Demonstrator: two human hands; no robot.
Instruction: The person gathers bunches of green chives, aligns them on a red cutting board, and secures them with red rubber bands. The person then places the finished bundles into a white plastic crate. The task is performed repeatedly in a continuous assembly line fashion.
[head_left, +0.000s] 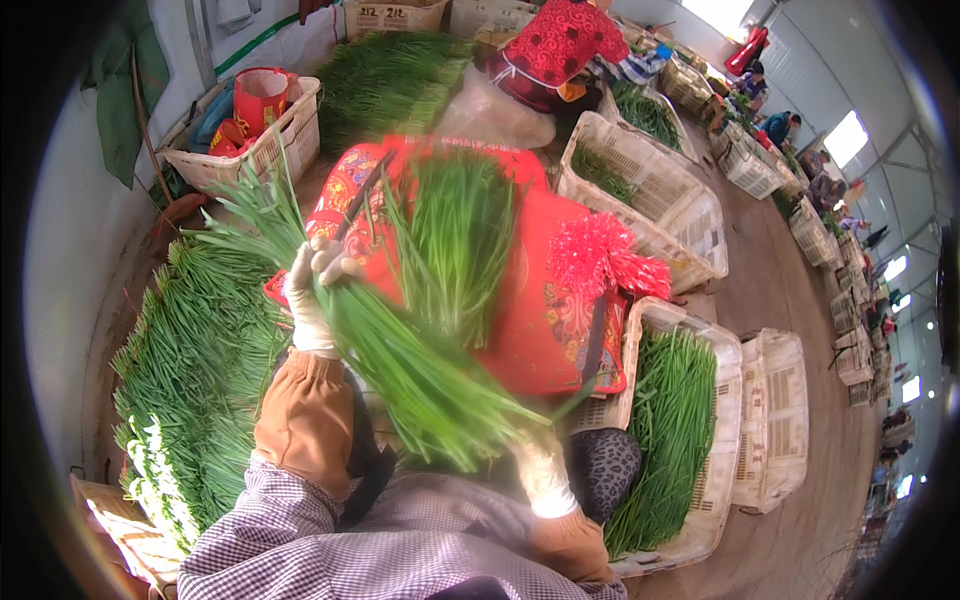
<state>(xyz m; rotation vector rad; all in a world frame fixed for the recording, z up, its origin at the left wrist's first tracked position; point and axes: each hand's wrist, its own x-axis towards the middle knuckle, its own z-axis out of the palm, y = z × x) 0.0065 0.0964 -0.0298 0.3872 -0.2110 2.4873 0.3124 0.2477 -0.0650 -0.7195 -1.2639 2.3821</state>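
My left hand (313, 289), in a pale glove, is closed around a bunch of long green leaves that look like garlic chives (420, 367). The bunch slants down to the right across my lap, with loose leaf ends fanning out above the hand. At its lower right end is my right hand (541, 461), also gloved; motion blur hides whether its fingers grip the stems. A second bunch of chives (457, 240) lies on a red patterned cloth cover (525, 330) in front of me.
Chives are heaped on the floor to my left (202, 352). On my right stands a plastic crate (731, 450) holding chives, beside stacked crates (776, 420). Another crate (675, 195) is farther ahead, near a co-worker in red (559, 45). A red tinsel pompom (592, 251) lies on the cloth.
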